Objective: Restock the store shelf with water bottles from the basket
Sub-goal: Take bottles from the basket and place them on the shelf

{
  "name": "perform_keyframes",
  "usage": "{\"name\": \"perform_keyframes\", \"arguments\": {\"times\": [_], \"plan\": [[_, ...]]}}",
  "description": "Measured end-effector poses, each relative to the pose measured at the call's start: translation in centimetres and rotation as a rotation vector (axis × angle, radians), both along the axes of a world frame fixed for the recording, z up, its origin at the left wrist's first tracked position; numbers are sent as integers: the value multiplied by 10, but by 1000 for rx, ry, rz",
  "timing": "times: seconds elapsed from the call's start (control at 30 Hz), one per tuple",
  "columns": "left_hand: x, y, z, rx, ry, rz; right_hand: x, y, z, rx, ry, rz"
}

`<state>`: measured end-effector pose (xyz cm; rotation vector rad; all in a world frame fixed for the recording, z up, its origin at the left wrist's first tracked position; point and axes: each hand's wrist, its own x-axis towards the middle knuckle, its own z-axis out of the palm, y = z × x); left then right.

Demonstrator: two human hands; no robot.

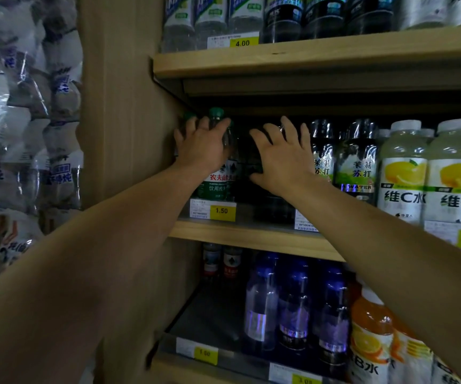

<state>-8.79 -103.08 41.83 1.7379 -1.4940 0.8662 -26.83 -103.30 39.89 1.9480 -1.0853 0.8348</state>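
Observation:
Green-capped water bottles (pixel 218 178) with red, white and green labels stand at the left end of the middle shelf (pixel 251 234), above a 1.50 price tag. My left hand (pixel 201 146) reaches in over them, and its thumb and fingers wrap the shoulder of the front bottle just under its green cap (pixel 216 112). Another green cap (pixel 189 116) shows behind my fingers. My right hand (pixel 282 157) lies with spread, straight fingers against dark bottles (pixel 273 209) just right of the water bottles. No basket is in view.
Black-labelled soda water bottles (pixel 358 164) and yellow-labelled vitamin drinks (pixel 404 176) fill the shelf to the right. The shelf above (pixel 307 56) hangs low over the caps. Blue bottles (pixel 293 303) stand on the shelf below. A wooden side panel (pixel 124 120) bounds the left, with wrapped packs (pixel 24 112) beyond.

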Motion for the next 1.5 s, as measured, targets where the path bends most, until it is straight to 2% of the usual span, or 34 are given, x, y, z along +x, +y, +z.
{"name": "perform_keyframes", "arguments": {"times": [0.13, 0.33, 0.53, 0.73, 1.17, 1.33, 1.5], "plan": [[10, 5, -11, 82, -60, 35, 1, 0, -1, -6, -1, 14], [22, 17, -18, 78, -119, 17, 2, -1, -2, -16, -1, 38], [32, 24, -24, 201, -180, 35, 0, -4, -5, -16, 5, 33], [30, 19, -27, 171, -229, 60, 2, -5, -6, -32, 22, 25], [22, 7, -31, 175, -209, 134, 4, -6, -16, -42, 66, 10], [20, 20, -31, 130, -143, 52, 3, 3, -16, -1, 43, 64], [17, 59, -53, 41, 53, -232, -4, 28, -29, 87, -33, 122]]}}
